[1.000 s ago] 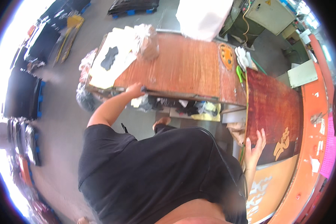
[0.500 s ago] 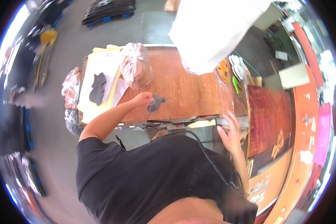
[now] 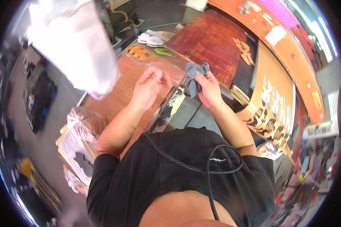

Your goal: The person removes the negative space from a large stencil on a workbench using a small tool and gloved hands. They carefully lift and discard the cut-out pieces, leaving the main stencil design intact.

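My right hand is closed on a crumpled grey cloth, its thumb on top of the bunched folds. The cloth is up off the surfaces, beside the near corner of the reddish-brown table. To its left, my left hand hovers over the table's edge with loosely bent fingers, apart from the cloth, and nothing shows in it. Beyond the hands lie an orange piece with dark holes, a green-handled tool and white rounded pieces.
A large white bag hangs over the table's far left. A tied clear plastic bag, papers and a dark cut-out piece are at the left. To the right stand a red-stained board and an orange machine beam.
The grey cloth has passed from my left hand to my right. My view has turned rightward toward the red board and orange beam, and both hands have come close together.
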A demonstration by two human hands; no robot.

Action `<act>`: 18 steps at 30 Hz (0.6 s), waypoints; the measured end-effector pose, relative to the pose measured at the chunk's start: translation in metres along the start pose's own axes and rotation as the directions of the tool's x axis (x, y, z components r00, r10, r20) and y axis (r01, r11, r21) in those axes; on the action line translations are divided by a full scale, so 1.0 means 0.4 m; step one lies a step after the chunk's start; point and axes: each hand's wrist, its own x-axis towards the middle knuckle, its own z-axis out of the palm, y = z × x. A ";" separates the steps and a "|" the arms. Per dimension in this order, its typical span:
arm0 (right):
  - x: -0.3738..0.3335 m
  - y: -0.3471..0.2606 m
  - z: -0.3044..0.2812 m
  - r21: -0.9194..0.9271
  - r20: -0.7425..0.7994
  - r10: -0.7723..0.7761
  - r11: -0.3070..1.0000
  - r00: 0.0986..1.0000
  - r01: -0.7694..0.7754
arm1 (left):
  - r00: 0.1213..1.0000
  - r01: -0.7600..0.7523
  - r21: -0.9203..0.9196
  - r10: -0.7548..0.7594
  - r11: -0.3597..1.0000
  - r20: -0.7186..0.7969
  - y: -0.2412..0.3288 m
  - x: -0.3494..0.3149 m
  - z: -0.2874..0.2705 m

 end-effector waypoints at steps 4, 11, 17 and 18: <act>-0.050 -0.038 -0.050 -0.112 -0.131 -0.141 0.986 0.981 0.126 | 1.000 -0.005 0.440 -0.002 0.898 0.015 -0.080 0.049 0.106; -0.178 -0.080 -0.125 -0.075 -0.251 -0.241 0.970 0.938 0.230 | 0.990 0.028 0.318 -0.069 0.948 0.120 -0.151 0.126 0.176; -0.234 -0.106 -0.205 -0.091 -0.278 -0.325 0.946 0.904 0.312 | 0.990 -0.031 0.280 -0.009 0.959 0.138 -0.139 0.132 0.199; -0.237 -0.114 -0.216 -0.021 -0.281 -0.353 0.932 0.893 0.361 | 0.993 -0.038 0.253 0.008 0.967 0.117 -0.130 0.139 0.205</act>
